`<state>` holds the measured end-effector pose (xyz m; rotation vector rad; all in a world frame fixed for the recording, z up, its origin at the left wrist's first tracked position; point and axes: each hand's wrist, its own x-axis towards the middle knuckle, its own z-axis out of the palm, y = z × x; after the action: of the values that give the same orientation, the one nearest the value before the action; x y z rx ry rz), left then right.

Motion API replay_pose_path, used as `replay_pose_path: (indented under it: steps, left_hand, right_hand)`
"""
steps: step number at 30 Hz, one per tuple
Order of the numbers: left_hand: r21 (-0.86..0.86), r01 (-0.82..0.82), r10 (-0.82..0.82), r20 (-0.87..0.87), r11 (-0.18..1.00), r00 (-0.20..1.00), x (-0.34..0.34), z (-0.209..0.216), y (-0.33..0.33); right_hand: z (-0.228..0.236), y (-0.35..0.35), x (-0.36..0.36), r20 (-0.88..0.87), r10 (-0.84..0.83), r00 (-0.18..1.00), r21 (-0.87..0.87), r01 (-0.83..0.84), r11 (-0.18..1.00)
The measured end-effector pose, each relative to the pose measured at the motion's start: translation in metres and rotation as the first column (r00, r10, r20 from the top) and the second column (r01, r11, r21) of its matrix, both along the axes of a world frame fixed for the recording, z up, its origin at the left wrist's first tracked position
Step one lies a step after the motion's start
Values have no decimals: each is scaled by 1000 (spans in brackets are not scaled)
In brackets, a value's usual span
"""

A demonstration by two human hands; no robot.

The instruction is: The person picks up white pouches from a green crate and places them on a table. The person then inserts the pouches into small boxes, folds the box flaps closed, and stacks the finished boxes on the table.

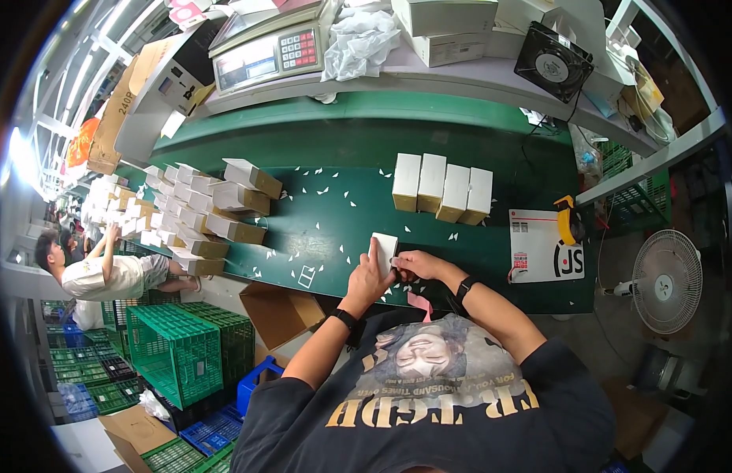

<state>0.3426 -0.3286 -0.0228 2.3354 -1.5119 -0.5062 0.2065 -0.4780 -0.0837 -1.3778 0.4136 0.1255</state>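
A small white box (387, 246) stands in front of me at the near edge of the green table. My left hand (367, 276) grips it, the index finger stretched along its top and the other fingers curled at its near side. At the box's right edge, my right hand (419, 266) is closed in a pinch, its fingertips close to my left thumb. Whatever the right fingers pinch is too small to make out. A pink strip (419, 302) hangs at the table edge just below my hands. Small white scraps (323, 190) are scattered around the box.
Several closed white-topped boxes (432, 183) stand in a row beyond my right hand. Many boxes with raised flaps (194, 206) fill the left side. A white printed sheet (531, 246) and yellow tape dispenser (569, 221) lie right. Behind is a shelf with a scale (267, 59).
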Motion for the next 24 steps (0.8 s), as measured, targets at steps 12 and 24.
replay_pose_path:
  steps: [12, 24]
  left_hand:
    - [16, -20, 21, -67, 1000, 998, -2, 2, 1]
    - [-29, -166, 168, 63, 986, 984, -4, -7, -12]
  right_hand:
    - [11, 7, 8, -113, -46, 993, -83, 37, 996]
    - [14, 1, -14, -103, -265, 959, 265, 283, 922]
